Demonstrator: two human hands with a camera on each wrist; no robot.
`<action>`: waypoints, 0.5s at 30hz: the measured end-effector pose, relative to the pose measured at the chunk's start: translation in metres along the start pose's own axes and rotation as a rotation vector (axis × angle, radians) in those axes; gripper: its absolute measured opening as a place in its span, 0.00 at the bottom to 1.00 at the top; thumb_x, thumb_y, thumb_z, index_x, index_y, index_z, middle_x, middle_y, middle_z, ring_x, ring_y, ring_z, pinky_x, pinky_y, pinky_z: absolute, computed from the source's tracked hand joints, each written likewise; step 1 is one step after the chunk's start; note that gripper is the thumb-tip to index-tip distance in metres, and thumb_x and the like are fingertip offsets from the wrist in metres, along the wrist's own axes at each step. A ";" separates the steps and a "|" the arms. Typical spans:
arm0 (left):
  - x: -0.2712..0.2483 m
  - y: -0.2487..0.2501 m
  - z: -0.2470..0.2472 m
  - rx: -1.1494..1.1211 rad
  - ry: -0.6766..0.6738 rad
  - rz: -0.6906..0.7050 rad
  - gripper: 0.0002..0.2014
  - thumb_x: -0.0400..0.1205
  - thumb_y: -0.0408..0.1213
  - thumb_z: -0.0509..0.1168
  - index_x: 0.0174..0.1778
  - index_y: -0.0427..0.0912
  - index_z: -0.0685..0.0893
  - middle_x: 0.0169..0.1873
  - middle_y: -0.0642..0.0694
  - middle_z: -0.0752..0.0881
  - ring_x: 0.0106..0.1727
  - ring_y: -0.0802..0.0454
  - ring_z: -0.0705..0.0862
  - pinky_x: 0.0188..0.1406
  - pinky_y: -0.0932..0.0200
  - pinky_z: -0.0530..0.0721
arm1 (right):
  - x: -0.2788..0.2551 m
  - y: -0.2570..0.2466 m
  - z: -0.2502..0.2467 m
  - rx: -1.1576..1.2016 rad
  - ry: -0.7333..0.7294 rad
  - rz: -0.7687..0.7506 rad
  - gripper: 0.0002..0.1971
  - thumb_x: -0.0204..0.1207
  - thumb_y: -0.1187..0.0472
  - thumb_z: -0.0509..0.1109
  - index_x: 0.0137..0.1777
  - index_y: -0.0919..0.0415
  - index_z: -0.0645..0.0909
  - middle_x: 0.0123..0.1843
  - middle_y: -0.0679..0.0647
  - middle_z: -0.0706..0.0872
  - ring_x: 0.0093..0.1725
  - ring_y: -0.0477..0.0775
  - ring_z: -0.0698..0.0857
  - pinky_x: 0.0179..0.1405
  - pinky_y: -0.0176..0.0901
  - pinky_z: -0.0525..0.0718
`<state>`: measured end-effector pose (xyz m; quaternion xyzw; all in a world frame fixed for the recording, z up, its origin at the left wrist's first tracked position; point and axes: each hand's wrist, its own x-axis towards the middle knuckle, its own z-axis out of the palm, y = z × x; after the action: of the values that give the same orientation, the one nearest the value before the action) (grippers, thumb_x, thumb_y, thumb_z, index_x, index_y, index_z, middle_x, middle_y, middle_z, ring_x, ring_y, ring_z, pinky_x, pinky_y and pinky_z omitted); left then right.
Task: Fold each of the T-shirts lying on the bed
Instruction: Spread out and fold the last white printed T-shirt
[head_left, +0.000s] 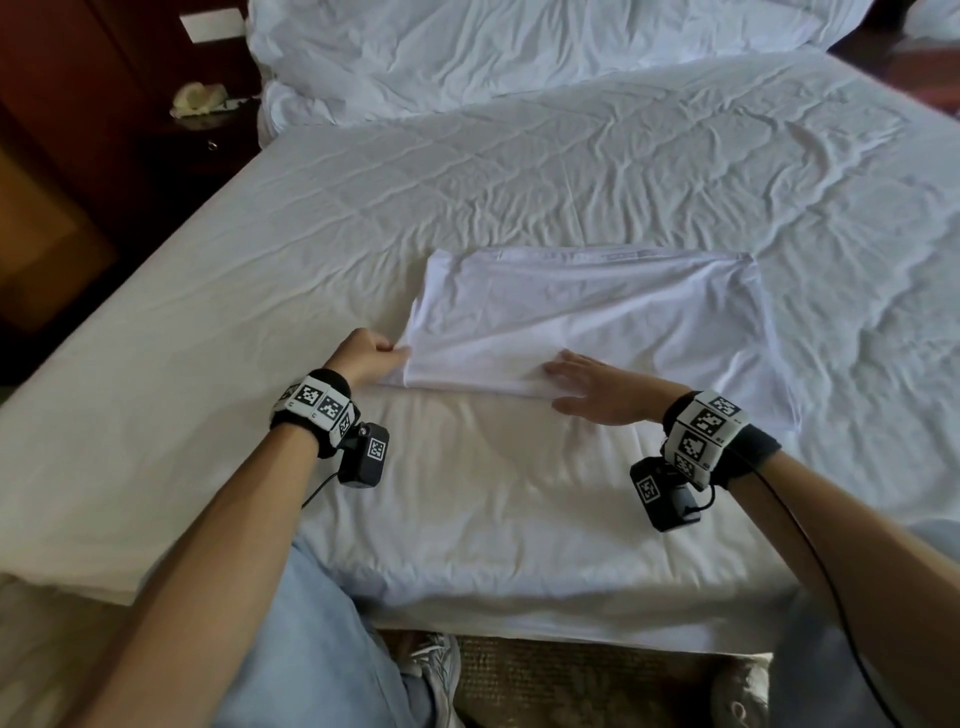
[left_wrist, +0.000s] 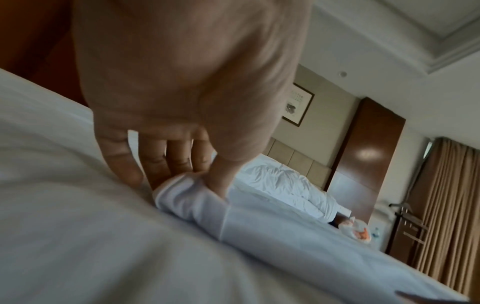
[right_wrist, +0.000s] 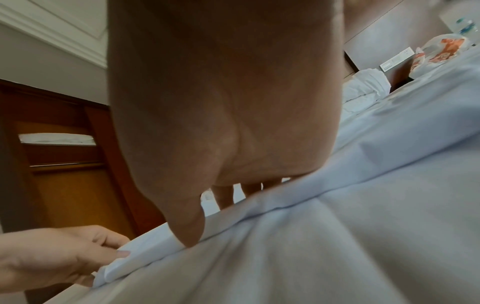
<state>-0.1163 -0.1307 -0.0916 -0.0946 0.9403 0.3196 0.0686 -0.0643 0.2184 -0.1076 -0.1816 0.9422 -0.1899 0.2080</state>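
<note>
A white T-shirt (head_left: 587, 322), partly folded into a wide rectangle, lies in the middle of the white bed (head_left: 519, 182). My left hand (head_left: 366, 358) pinches its near left corner between thumb and curled fingers; the left wrist view shows that T-shirt corner (left_wrist: 189, 197) bunched under the thumb of my left hand (left_wrist: 182, 127). My right hand (head_left: 592, 389) lies flat with straight fingers on the shirt's near edge, pressing it down. In the right wrist view my right hand (right_wrist: 226, 115) touches the T-shirt's folded edge (right_wrist: 285, 207), with my left hand (right_wrist: 57, 257) gripping the corner at lower left.
Rumpled white pillows and a duvet (head_left: 519, 47) lie at the head of the bed. A dark wooden nightstand (head_left: 197, 135) stands at the far left. The bed's near edge (head_left: 519, 629) is just before my legs. A plastic bag (left_wrist: 357, 231) sits beyond the bed's far side.
</note>
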 end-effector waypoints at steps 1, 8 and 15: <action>0.002 -0.003 0.001 0.027 0.016 -0.003 0.13 0.80 0.39 0.72 0.32 0.44 0.78 0.29 0.45 0.73 0.35 0.49 0.71 0.33 0.54 0.66 | -0.002 0.002 0.001 0.001 0.004 -0.002 0.36 0.88 0.43 0.63 0.91 0.47 0.52 0.93 0.54 0.45 0.91 0.54 0.46 0.89 0.56 0.48; 0.010 -0.024 -0.005 -0.015 0.141 -0.135 0.10 0.79 0.40 0.76 0.38 0.39 0.86 0.35 0.44 0.82 0.38 0.47 0.78 0.40 0.56 0.74 | -0.010 0.008 0.013 -0.063 0.018 -0.045 0.38 0.88 0.43 0.62 0.92 0.46 0.47 0.92 0.54 0.40 0.91 0.54 0.40 0.89 0.58 0.43; 0.009 -0.016 -0.003 -0.098 0.041 -0.049 0.07 0.76 0.26 0.71 0.41 0.23 0.87 0.34 0.41 0.81 0.42 0.51 0.79 0.39 0.56 0.72 | -0.039 0.022 -0.002 0.198 0.364 0.072 0.30 0.86 0.53 0.69 0.85 0.56 0.67 0.85 0.59 0.70 0.84 0.62 0.68 0.83 0.56 0.67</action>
<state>-0.1216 -0.1458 -0.1005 -0.1274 0.9221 0.3615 0.0525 -0.0384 0.2547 -0.1026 -0.0890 0.9468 -0.3039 0.0578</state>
